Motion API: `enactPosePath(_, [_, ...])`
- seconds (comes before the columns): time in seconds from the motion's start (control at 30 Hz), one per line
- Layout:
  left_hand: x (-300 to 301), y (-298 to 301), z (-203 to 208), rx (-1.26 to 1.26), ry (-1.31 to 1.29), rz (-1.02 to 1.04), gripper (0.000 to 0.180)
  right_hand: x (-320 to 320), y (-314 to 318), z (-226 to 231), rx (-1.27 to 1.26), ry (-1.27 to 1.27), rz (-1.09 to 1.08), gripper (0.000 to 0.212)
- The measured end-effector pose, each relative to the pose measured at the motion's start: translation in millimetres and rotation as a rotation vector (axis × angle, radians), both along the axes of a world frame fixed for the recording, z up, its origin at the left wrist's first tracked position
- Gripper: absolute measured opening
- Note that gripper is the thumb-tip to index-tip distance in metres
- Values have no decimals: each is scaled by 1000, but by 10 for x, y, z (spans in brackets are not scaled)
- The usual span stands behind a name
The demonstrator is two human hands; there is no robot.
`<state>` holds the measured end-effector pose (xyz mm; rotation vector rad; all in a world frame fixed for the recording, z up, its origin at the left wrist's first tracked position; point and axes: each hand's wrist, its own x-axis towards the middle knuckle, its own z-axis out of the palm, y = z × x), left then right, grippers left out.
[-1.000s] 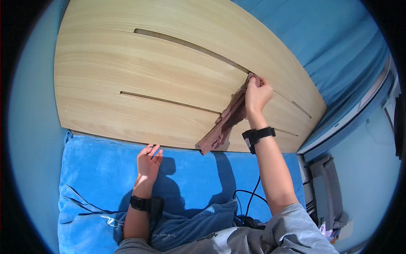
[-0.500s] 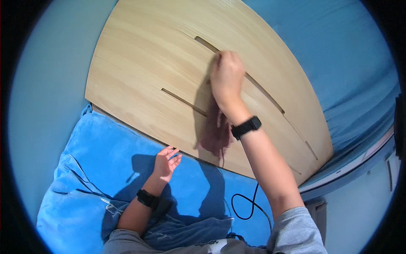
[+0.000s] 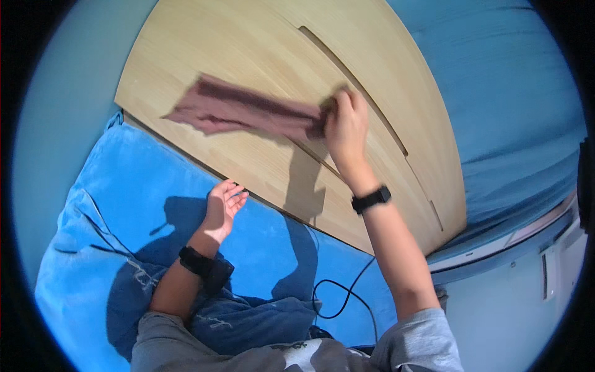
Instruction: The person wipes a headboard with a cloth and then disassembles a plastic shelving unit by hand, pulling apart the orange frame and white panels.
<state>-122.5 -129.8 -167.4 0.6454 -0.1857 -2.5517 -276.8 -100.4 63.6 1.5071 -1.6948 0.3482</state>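
A mauve cloth [image 3: 245,111] is pinched at one end in my right hand [image 3: 348,133]. Its free part stretches out to the left above a pale wooden tabletop [image 3: 242,43], slightly blurred. Two long slots run across this top, one just right of the right hand and the other partly under the cloth. My left hand [image 3: 224,204] is empty, palm turned up and fingers loosely apart, close to the tabletop's near edge. Each wrist wears a black band.
Blue plush bedding [image 3: 118,170] lies under the table's near side. A looped black cable [image 3: 338,313] rests on it at the right. Blue fabric [image 3: 496,93] hangs beyond the table's right side, and a plain wall [image 3: 62,105] stands at the left.
The cloth hung below my right hand toward me and has now swung out to the left. In the picture, the left hand sits slightly higher and further left, as the view has shifted.
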Motion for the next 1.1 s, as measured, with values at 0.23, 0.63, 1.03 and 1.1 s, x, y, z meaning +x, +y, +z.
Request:
enactPosePath(0.23, [12, -78, 40, -68, -41, -76, 36, -320, 579, 1083, -282, -397, 91, 18])
enactPosePath(0.63, [-26, -63, -10, -87, -70, -73, 40, -576, -1116, 1195, -329, 424, 180, 34])
enactPosePath(1.03, [-8, -45, -76, -130, -54, -74, 43, 91, -1000, 295, 649, 506, 355, 45])
enactPosePath(1.1, [0, -30, -124, -147, -44, -74, 41, 54, -1039, 418, 471, 521, 392, 46])
